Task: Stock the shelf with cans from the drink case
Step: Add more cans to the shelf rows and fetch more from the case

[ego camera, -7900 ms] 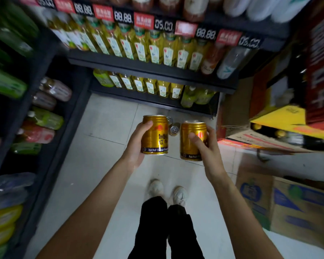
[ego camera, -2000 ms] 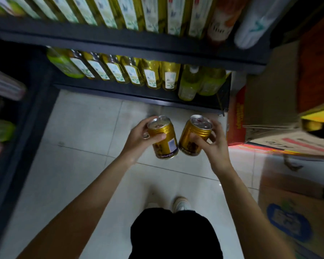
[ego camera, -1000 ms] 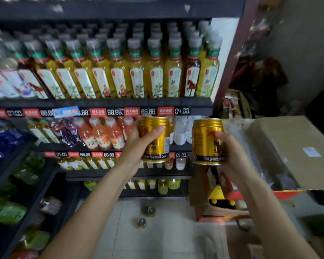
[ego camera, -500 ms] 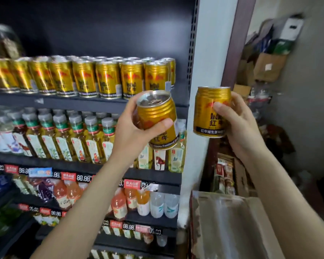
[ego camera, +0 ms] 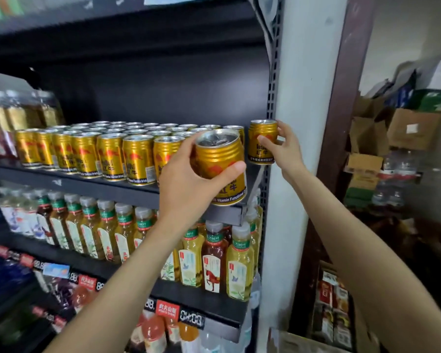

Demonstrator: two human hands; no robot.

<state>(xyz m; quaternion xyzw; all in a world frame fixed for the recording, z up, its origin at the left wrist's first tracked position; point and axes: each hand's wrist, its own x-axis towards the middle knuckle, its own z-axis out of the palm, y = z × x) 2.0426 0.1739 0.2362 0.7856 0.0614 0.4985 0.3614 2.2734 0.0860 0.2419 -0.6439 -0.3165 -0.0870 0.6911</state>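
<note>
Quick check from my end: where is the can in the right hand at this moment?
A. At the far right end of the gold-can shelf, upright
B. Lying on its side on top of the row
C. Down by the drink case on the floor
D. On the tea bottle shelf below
A: the right hand holds its can upright at the right end of the shelf, beside the row of gold cans.

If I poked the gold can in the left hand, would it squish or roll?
Probably no squish: the gold can looks sealed and rigid, ridged near its top. Likely heavy for its size if full. It's round, so on its side it could roll; now the left hand grips it tilted.
</note>
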